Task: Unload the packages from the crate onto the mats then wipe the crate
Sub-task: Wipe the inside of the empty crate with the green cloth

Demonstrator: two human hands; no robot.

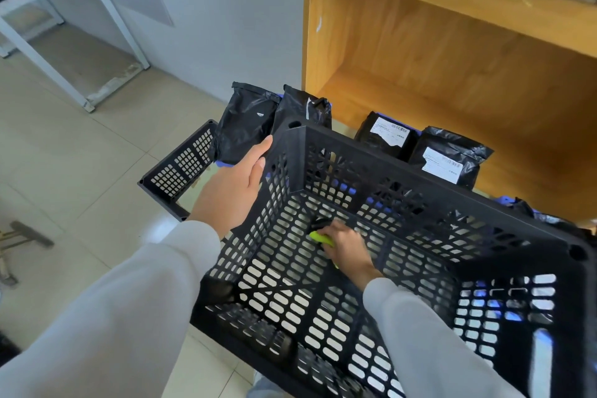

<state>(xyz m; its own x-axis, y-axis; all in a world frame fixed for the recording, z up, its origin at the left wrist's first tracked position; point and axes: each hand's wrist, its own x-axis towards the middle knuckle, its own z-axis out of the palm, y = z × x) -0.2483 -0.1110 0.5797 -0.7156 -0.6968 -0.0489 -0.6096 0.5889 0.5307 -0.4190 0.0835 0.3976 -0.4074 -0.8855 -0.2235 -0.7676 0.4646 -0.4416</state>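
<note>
While the left hand [237, 179] presses flat against the outside of the crate [436, 200] at its far left corner, fingers together and open on the wall rather than clamped round it, the right hand [347, 244] is down inside, curled shut on a yellow-green cloth [319, 237] that lies on the slotted floor near the back wall. The crate holds no packages; four black ones [245, 126] sit just beyond its far rim, some on a blue mat [416, 132] in front of the wooden shelf [452, 52], so I judge the unloading done and the wiping in hand. The crate's long axis runs from near left to far right. Most of the unwiped floor lies toward the person and to the right of the cloth — the right hand is the nearer one, already on it. A second crate [181, 165] stands behind the left hand.
</note>
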